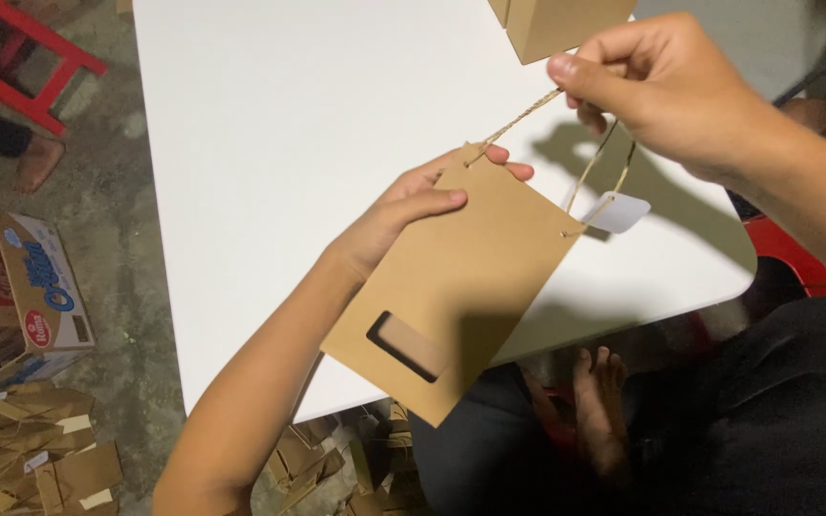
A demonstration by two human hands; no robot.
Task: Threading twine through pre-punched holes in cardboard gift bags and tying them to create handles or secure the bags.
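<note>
The left hand (pixel 403 215) grips the top edge of a flat brown bag (pixel 456 277), holding it above the white bench (pixel 289 143). The right hand (pixel 657 81), up and to the right, pinches the bag's twine handle (pixel 518 119) taut. A white tag (pixel 620 212) hangs below that hand; a brown box (pixel 561 24) stands just beyond it.

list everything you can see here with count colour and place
paper bag: one, brown, flat with a window cutout, held over the table edge
twine handle: one, tan, at the bag's top
tag: one, white, on the twine
table: one, white, centre
upright bag: one, brown, table's far edge
printed carton: one, left floor
flat bags: a pile, brown, lower left floor
red frame: one, top left
another person's foot: one, top left
left hand: grips the bag's top corner
right hand: pinches the twine
</note>
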